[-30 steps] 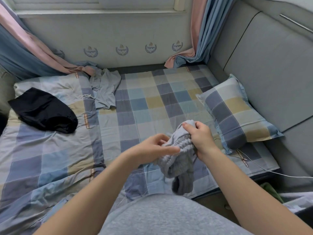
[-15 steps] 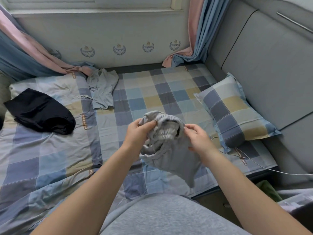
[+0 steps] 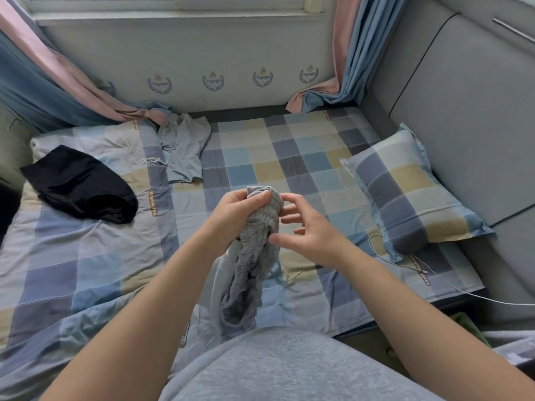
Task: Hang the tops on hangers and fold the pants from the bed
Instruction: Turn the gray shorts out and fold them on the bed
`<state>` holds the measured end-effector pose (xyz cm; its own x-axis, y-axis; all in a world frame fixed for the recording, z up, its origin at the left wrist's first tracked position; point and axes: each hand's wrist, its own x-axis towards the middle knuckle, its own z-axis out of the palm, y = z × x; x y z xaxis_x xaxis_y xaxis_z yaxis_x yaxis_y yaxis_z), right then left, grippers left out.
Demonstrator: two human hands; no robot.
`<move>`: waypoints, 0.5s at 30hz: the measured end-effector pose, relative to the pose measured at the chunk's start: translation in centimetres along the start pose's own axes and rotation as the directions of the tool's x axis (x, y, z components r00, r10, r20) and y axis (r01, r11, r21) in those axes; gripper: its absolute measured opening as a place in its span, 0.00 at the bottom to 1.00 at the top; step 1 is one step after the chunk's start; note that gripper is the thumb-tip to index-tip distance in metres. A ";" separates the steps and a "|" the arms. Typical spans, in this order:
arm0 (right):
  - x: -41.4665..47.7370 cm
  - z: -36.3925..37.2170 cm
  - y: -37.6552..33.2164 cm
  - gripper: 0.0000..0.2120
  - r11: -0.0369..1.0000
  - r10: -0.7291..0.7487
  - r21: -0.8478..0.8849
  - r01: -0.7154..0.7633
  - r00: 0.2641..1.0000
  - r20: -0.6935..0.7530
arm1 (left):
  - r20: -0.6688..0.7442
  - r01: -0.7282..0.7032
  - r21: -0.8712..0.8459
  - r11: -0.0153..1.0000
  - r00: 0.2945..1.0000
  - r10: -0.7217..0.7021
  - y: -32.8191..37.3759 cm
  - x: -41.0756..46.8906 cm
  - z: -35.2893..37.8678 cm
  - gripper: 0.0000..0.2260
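Observation:
Grey pants (image 3: 251, 267) with a gathered elastic waistband hang bunched over the checked bed (image 3: 289, 157). My left hand (image 3: 236, 211) is shut on the top of the waistband and holds the pants up. My right hand (image 3: 307, 227) is just right of the waistband, fingers spread, fingertips near the cloth but not gripping it. A light grey-blue garment (image 3: 185, 146) lies crumpled at the far side of the bed. A black garment (image 3: 81, 183) lies bundled at the left.
A checked pillow (image 3: 405, 189) lies at the right against the grey padded headboard (image 3: 463, 111). A white cable (image 3: 434, 279) runs across the bed's right corner. Pink and blue curtains (image 3: 344, 68) drape onto the far edge. No hanger is in view.
My right hand let go of the waistband and opened. My left hand lifted its grip up, so the pants now hang long and bunched instead of spread between both hands.

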<state>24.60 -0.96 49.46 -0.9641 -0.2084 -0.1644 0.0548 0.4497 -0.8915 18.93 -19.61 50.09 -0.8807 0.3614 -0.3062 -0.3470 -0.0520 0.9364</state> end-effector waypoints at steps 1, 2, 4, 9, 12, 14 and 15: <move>0.2 0.4 0.0 0.28 0.999 -0.007 -0.035 0.006 1.000 -0.013 | 0.011 0.012 -0.015 1.000 1.000 -0.012 0.0 -0.1 0.0 0.10; 0.4 0.7 0.0 0.25 0.999 -0.018 -0.046 0.017 0.999 -0.032 | 0.022 0.021 -0.031 0.999 1.000 -0.020 0.0 -0.1 0.0 0.11; 0.7 1.0 -0.1 0.17 0.998 -0.042 -0.057 0.038 0.997 -0.068 | 0.029 0.026 -0.049 0.998 0.999 -0.025 -0.1 -0.1 0.0 0.14; 1.4 0.7 -0.3 0.13 0.995 -0.043 -0.098 0.024 0.979 -0.199 | -0.089 -0.030 0.056 0.998 0.995 0.035 -0.7 0.1 0.1 0.12; 2.0 -0.1 -0.7 0.11 0.999 0.025 -0.032 -0.038 0.938 -0.345 | -0.118 -0.111 0.234 0.966 0.983 0.141 -1.3 0.0 0.3 0.17; 2.2 -0.8 -0.8 0.07 0.998 0.030 -0.032 -0.048 0.902 -0.431 | -0.112 -0.209 0.436 0.875 0.952 0.283 -2.1 -0.2 0.4 0.21; 2.3 -1.1 -0.9 0.07 0.998 0.030 -0.028 -0.048 0.887 -0.460 | -0.100 -0.255 0.509 0.822 0.931 0.351 -2.5 -0.4 0.5 0.22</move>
<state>22.03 -0.88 50.35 -0.9733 0.2285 0.0216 0.0940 0.4829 -0.8706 20.29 -19.17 47.94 -0.9740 0.2248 0.0265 0.1037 0.3389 0.9351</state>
